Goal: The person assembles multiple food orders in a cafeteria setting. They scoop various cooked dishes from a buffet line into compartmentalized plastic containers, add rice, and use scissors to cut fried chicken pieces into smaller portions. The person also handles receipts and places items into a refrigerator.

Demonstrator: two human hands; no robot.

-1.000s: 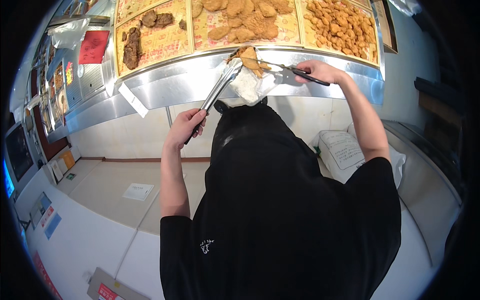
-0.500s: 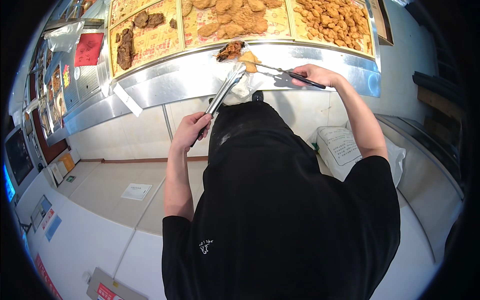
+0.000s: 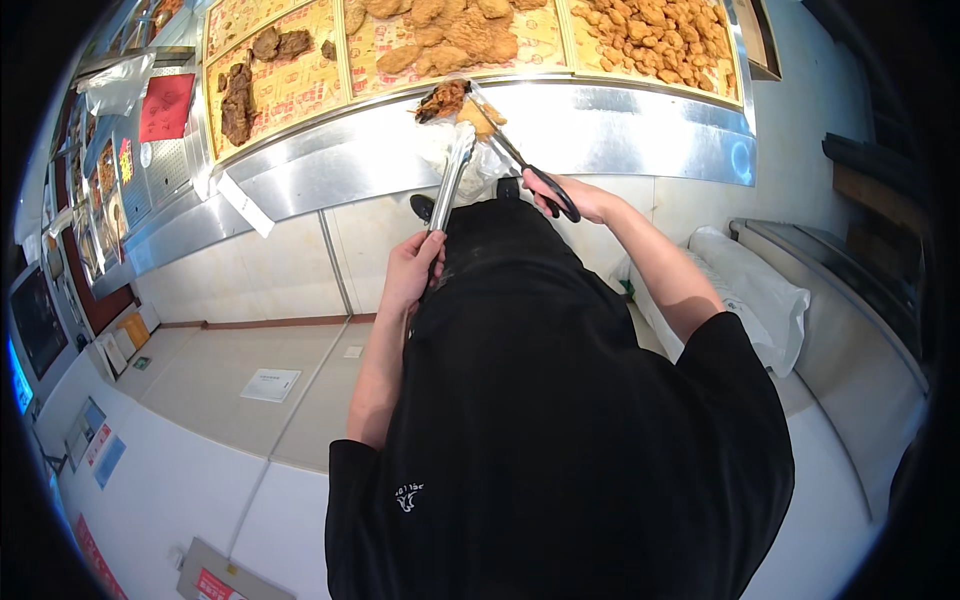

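Observation:
My left hand (image 3: pixel 410 272) is closed on the handle end of a pair of metal tongs (image 3: pixel 452 185), whose tips reach forward to the food at the counter edge. Scissors (image 3: pixel 512 150) with black handles are gripped in my right hand (image 3: pixel 580 198), fingers around the loops. Their blades lie over a golden fried piece (image 3: pixel 476 121), slanting away to the left. Beside it, on the left, is a dark reddish-brown piece of food (image 3: pixel 443 98). A clear plastic bag (image 3: pixel 488 165) hangs below the tongs' tips. Whether the blades are parted cannot be told.
Beyond the steel counter edge (image 3: pixel 640 120) stand paper-lined trays with dark meat pieces (image 3: pixel 238 105), flat fried cutlets (image 3: pixel 465 45) and small fried nuggets (image 3: pixel 660 42). A red card (image 3: pixel 166 107) is at the left. A white sack (image 3: pixel 745 295) stands on the right.
My right hand has come left and nearer, turning the scissors from sideways to pointing forward across the fried piece. My left hand has shifted slightly right, and the tongs stand more upright.

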